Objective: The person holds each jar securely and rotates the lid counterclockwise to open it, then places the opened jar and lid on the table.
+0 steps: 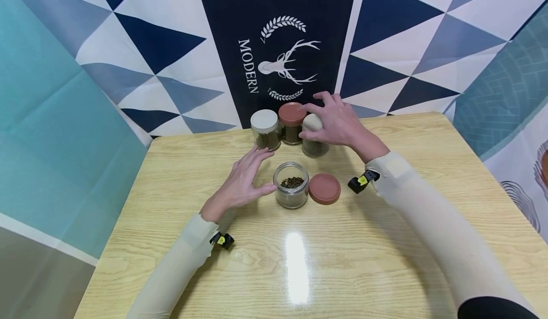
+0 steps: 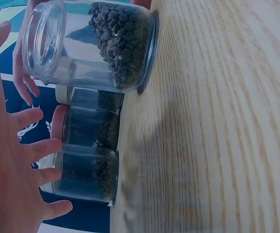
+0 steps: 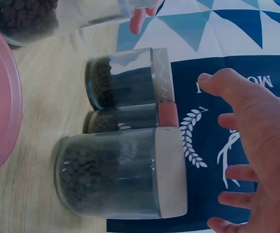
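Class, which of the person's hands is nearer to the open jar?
Left: the left hand is beside the open jar, while the right hand is above the rightmost lidded jar, farther back.

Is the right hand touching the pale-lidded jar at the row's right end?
Apart. The right wrist view shows dark blue backdrop between the fingertips of the right hand and the jar's pale lid.

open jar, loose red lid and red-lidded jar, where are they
open jar (image 1: pixel 291 198), head view: front glass wall
loose red lid (image 1: pixel 325 188), head view: middle of its top
red-lidded jar (image 1: pixel 292 120), head view: front of its lid
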`<state>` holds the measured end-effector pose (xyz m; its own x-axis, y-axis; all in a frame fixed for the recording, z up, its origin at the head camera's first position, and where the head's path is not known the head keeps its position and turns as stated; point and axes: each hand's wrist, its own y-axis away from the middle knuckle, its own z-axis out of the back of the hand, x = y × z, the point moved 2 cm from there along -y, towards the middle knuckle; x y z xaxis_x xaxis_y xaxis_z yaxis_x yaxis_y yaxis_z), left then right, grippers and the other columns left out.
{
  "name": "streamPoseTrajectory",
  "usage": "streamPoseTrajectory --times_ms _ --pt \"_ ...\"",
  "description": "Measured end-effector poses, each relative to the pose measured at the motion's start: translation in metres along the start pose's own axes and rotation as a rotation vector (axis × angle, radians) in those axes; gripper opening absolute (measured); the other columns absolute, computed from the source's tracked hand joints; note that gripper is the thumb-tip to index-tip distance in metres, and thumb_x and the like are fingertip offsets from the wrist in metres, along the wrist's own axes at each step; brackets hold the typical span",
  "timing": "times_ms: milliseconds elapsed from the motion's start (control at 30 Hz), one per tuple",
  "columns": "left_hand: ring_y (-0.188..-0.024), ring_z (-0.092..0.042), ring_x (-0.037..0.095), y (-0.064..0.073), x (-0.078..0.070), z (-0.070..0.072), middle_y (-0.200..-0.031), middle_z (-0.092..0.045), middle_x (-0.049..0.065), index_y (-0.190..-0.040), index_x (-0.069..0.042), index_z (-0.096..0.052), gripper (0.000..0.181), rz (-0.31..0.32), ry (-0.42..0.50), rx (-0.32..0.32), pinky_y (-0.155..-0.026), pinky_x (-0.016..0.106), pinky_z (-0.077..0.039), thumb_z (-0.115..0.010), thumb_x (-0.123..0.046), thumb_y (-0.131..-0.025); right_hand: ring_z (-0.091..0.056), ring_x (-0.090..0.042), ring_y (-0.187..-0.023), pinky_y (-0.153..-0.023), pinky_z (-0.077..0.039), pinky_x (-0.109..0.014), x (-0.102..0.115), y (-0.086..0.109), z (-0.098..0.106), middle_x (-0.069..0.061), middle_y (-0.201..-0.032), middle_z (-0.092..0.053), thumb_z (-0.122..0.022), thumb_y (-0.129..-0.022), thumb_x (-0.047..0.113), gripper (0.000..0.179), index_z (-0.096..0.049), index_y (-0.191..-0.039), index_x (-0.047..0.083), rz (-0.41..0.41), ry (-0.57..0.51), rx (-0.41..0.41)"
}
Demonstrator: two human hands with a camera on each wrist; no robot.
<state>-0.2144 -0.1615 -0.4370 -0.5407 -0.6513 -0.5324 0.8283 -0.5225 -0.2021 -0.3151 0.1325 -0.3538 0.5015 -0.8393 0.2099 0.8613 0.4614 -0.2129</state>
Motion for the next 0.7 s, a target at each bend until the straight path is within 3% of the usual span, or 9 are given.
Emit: streamPoseTrajectory --times_ms 233,700 --pt "-0.175 -0.023 0.050 0.000 0.000 -0.004 -0.183 -0.039 0.019 -0.173 -0.015 -0.041 0.131 -0.006 -0.008 0.010 -0.133 0.084 -0.025 -0.029 -0.111 -0.085 -0.048 -0.058 -0.149 -0.101 -0.057 -0.076 -0.006 -0.004 -0.013 -0.029 -0.173 -0.040 -0.084 -0.095 0.056 0.069 -0.065 -0.155 0.027 -0.023 -0.019 0.073" --pt "-0.175 -0.023 0.050 0.000 0.001 -0.007 -0.183 -0.039 0.019 -0.174 -0.015 -0.040 0.134 -0.001 -0.022 0.020 -0.133 0.083 -0.026 -0.028 -0.112 -0.082 -0.048 -0.056 -0.147 -0.092 -0.060 -0.071 -0.012 -0.001 -0.028 -0.030 -0.173 -0.040 -0.084 -0.096 0.053 0.072 -0.062 -0.159 0.025 -0.040 -0.089 0.108"
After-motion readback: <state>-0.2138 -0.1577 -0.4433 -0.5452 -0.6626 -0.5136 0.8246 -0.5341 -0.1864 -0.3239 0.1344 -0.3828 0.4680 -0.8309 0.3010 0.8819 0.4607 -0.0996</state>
